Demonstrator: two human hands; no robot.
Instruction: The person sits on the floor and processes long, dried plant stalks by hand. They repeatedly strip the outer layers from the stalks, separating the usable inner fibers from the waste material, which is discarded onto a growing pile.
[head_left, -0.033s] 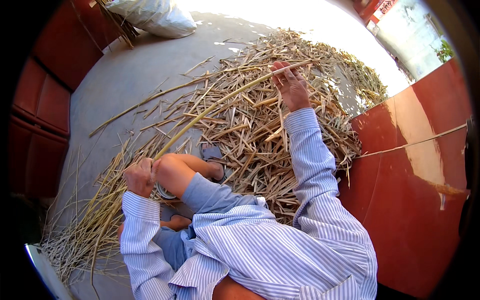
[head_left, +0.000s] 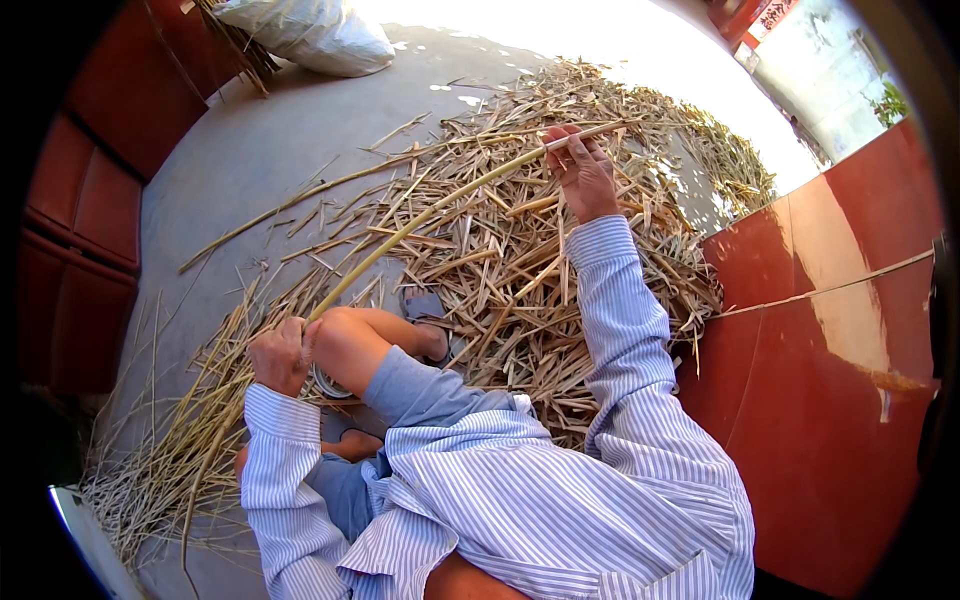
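A long, pale yellow-green stalk runs slantwise across my lap, from lower left to upper right. My left hand is closed around its near end, beside my bare knee. Toward the far end, my right hand has the stalk between thumb and fingers, palm turned up. The stalk's brownish tip sticks out past that hand. Below the right hand spreads a heap of dry, split husks. Thin stalks lie in a loose bundle left of my left hand.
Another long stalk lies on the grey floor. A white sack stands at the far left, near dark red panels. A red panel with a cord across it borders the right side. My sandalled foot rests beside the husks.
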